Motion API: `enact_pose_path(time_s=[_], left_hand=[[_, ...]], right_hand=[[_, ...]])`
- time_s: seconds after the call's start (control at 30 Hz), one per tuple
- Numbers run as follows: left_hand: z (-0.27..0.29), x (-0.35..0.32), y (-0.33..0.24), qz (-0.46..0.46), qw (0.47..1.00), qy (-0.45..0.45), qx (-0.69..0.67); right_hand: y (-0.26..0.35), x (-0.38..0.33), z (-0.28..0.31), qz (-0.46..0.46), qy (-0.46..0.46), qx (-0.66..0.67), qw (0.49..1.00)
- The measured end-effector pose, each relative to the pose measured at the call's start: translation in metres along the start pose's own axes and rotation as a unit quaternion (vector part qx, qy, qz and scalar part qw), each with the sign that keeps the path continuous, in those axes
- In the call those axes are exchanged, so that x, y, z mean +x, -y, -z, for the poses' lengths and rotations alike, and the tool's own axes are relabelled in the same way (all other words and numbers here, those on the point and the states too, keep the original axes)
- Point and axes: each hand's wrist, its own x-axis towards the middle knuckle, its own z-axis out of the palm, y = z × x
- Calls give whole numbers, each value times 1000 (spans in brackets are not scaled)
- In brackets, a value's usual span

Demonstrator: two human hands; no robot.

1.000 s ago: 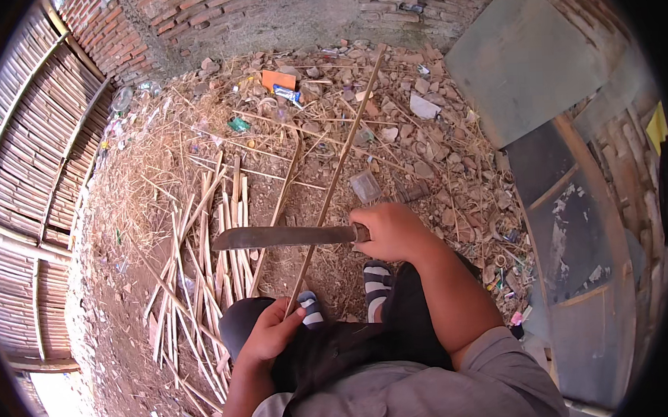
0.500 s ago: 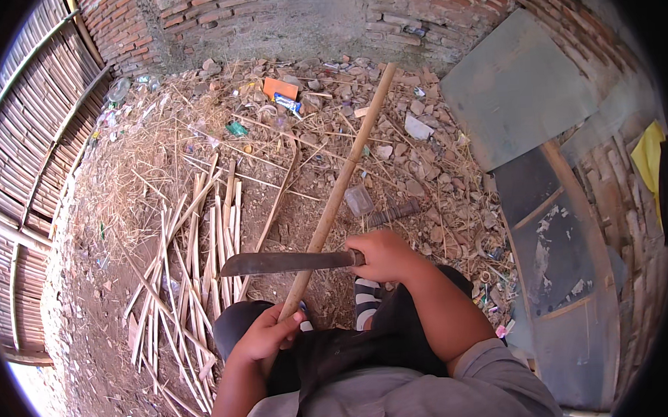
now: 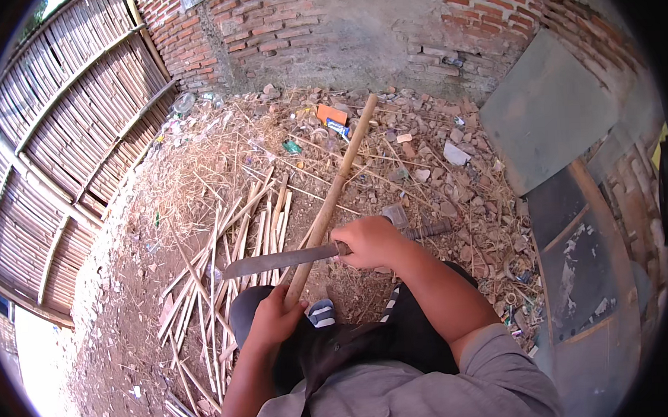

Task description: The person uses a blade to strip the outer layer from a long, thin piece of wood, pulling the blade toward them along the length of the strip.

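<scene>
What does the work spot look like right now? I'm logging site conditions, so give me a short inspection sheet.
Surface: bare dirt ground strewn with dry straw.
Job's things: bamboo pole, lower end in left hand; machete in right hand, blade lying across the pole.
Clutter: split bamboo strips on the ground; rubble and litter by the wall.
Grippers: both hands closed, each on its thing.
Cables: nothing seen.
Surroundings: brick wall ahead, bamboo fence at left, grey panels at right.

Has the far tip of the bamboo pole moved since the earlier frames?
Yes. The bamboo pole, held by the left hand, now points its tip just left of the orange scrap; earlier it reached well right of it.
</scene>
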Motion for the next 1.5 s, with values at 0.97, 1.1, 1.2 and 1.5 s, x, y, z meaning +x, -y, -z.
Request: enact_pose_path(time_s=[0.97, 1.1, 1.2, 1.5], left_hand=[[-35, 27, -8, 159, 832, 280, -452], [-35, 26, -3, 143, 823, 296, -464], [-37, 27, -5, 136, 833, 300, -445], [-39, 28, 0, 135, 844, 293, -428]], right_hand=[[-47, -38, -6, -141, 49, 37, 988], [-48, -40, -12, -85, 107, 40, 990], [-85, -40, -17, -138, 96, 73, 983], [-40, -46, -10, -145, 89, 49, 984]])
